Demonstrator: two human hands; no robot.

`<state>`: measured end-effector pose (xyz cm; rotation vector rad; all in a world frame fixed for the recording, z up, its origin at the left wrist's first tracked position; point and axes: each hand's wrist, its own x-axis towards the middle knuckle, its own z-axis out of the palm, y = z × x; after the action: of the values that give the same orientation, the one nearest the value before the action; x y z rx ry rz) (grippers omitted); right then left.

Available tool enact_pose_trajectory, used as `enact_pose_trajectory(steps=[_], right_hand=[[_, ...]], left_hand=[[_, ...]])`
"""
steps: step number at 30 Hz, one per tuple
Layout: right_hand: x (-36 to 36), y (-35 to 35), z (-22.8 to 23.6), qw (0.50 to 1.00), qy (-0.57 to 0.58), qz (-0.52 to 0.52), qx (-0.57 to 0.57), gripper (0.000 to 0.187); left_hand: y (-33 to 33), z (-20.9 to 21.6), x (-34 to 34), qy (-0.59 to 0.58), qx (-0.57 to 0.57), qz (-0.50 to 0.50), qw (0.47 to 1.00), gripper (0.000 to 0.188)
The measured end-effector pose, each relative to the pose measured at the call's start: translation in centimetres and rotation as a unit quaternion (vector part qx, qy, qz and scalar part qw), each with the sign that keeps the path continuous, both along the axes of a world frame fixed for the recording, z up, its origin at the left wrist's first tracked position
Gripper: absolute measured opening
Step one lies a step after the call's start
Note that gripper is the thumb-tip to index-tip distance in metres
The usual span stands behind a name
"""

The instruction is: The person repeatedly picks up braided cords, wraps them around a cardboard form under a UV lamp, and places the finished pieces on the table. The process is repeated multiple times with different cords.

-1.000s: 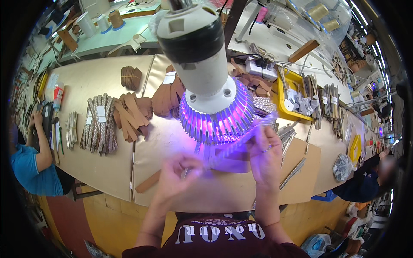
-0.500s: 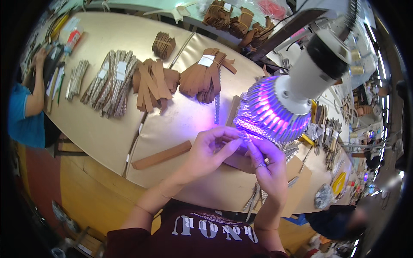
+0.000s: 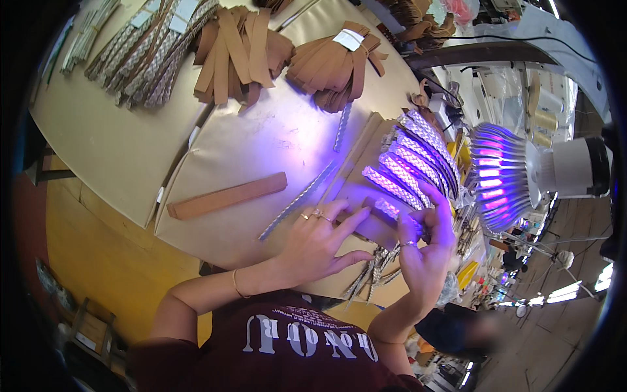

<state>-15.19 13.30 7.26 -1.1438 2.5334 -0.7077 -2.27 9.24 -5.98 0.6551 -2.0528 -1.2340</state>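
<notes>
My left hand [image 3: 323, 238] has its fingers spread, with the fingertips on a brown board [image 3: 343, 176]. My right hand [image 3: 424, 251] is closed, thumb and bent fingers at one end of a short silvery braided strip [image 3: 386, 208], its index finger stretched forward. The right fingertips partly hide that end. Several braided strips [image 3: 405, 171] lie side by side beyond it under purple light. One thin braided strip [image 3: 297, 199] lies on the table just left of the board. A flat brown strip [image 3: 228, 195] rests farther left.
A lamp [image 3: 499, 176] with a ribbed metal head glows purple at the right. Fanned bundles of brown strips [image 3: 336, 65] and bundled braided strips [image 3: 153, 52] cover the far table. Loose strip ends [image 3: 372, 274] lie near the front edge. A person [image 3: 457, 330] is at lower right.
My hands, pinched together before, have parted, and the left has opened onto the board. The thin braided strip now shows beside the board. The view has turned, and the lamp appears farther right, uncovering the strips.
</notes>
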Motion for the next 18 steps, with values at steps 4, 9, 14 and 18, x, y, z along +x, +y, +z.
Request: enact_pose_trajectory(steps=[4, 9, 14, 18], right_hand=[[0.6, -1.2, -1.3, 0.997, 0.033, 0.002, 0.065, 0.046], [1.1, -1.6, -2.4, 0.996, 0.053, 0.018, 0.064, 0.04], [1.1, -1.7, -2.3, 0.992, 0.09, 0.024, 0.086, 0.036], [1.1, -1.8, -2.5, 0.994, 0.074, 0.005, 0.085, 0.033]], left_hand=[[0.4, -0.9, -0.6, 0.019, 0.013, 0.004, 1.0, 0.057], [0.9, -1.3, -0.9, 0.026, 0.034, 0.017, 0.999, 0.054], [0.9, -1.5, -1.0, 0.02, 0.014, 0.021, 0.999, 0.05], [0.8, -1.6, -0.9, 0.008, 0.008, 0.013, 1.0, 0.05]])
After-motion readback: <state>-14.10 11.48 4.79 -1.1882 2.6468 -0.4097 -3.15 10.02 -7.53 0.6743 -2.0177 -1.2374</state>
